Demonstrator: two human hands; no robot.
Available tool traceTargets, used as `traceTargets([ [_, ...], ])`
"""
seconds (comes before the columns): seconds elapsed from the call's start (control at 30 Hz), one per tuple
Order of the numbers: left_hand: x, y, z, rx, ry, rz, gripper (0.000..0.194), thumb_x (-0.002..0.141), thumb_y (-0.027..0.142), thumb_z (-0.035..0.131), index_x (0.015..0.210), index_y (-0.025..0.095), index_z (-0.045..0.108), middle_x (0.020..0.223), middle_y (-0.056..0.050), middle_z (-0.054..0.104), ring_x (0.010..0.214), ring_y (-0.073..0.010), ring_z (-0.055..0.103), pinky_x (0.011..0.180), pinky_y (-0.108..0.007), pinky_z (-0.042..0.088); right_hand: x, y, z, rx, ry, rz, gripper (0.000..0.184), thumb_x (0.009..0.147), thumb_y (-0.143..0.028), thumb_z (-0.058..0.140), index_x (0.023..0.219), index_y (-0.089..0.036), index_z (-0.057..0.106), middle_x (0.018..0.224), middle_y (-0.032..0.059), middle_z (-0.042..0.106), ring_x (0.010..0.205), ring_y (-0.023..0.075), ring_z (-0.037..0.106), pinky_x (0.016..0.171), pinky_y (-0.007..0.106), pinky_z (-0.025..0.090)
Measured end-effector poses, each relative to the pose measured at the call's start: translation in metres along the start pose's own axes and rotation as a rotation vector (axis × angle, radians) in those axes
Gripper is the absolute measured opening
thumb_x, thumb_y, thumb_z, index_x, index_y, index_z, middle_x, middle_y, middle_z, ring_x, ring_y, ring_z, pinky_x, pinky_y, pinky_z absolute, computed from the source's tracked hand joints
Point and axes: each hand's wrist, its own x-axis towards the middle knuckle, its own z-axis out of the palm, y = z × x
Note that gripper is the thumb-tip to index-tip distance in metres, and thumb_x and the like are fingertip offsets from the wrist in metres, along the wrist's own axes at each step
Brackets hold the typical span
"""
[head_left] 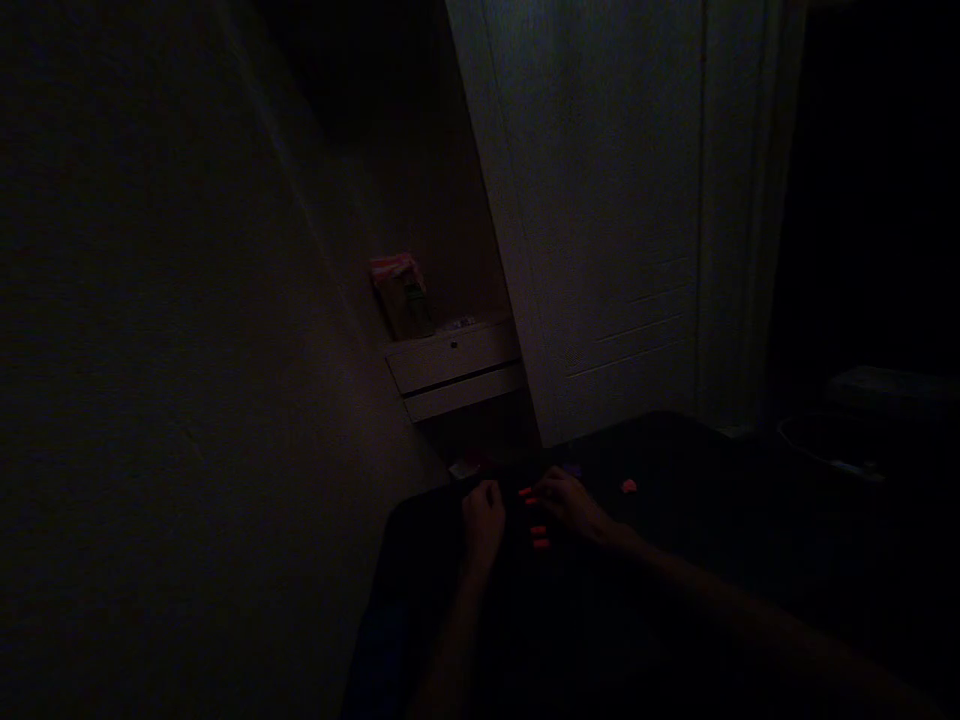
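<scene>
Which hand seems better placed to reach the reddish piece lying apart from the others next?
Probably the right hand: it is nearer that lone piece, with the left hand farther off.

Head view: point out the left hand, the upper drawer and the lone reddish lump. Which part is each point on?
Left hand (484, 512): head view, back of the hand.
Upper drawer (457, 364): head view, front panel, below the dark spot.
Reddish lump (629, 487): head view, its middle.
</scene>
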Motion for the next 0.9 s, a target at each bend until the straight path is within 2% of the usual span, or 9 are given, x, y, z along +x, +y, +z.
traceTargets([
  [0.13,0.023,-0.020,0.011,0.085,0.006,0.022,0.027,0.094,0.015,0.046,0.095,0.015,0.073,0.094,-0.014,0.076,0.089,-0.0250,0.071,0.079,-0.032,0.048,0.006,0.017,0.014,0.001,-0.032,0.029,0.010,0.086,-0.017,0.068,0.093,-0.016,0.076,0.094,0.0079,0.069,0.085,0.0204,0.067,0.077,0.032,0.052],
  [0.33,0.062,-0.026,0.016,0.243,-0.056,0.168,0.027,0.093,0.010,0.046,0.104,0.016,0.070,0.107,-0.012,0.073,0.104,-0.0243,0.064,0.094,-0.036,0.046,0.011,0.025,0.018,0.015,-0.053,0.058,0.012,0.084,-0.017,0.070,0.094,-0.017,0.076,0.094,0.0078,0.069,0.084,0.0212,0.067,0.076,0.032,0.052],
  [0.5,0.102,-0.024,-0.001,0.415,-0.119,0.315,0.025,0.092,0.010,0.049,0.109,0.014,0.067,0.112,-0.015,0.070,0.111,-0.0264,0.059,0.100,-0.038,0.042,0.011,0.023,0.016,0.046,-0.053,0.046,0.013,0.085,-0.016,0.068,0.095,-0.019,0.077,0.098,0.0080,0.071,0.090,0.0224,0.068,0.081,0.035,0.053],
  [0.7,0.150,-0.004,-0.028,0.598,-0.107,0.424,0.028,0.091,0.012,0.049,0.115,0.012,0.064,0.119,-0.019,0.066,0.120,-0.0320,0.053,0.102,-0.045,0.039,0.014,0.027,0.018,0.064,-0.062,0.036,0.009,0.084,-0.017,0.070,0.091,-0.019,0.076,0.096,0.0077,0.072,0.087,0.0225,0.069,0.078,0.034,0.054],
  [0.9,0.176,0.002,-0.050,0.708,-0.091,0.486,0.031,0.090,0.014,0.054,0.119,0.011,0.064,0.121,-0.020,0.065,0.120,-0.0338,0.053,0.102,-0.046,0.038,0.013,0.028,0.017,0.070,-0.068,0.033,0.010,0.087,-0.019,0.068,0.092,-0.019,0.075,0.096,0.0081,0.072,0.087,0.0224,0.069,0.078,0.035,0.054],
])
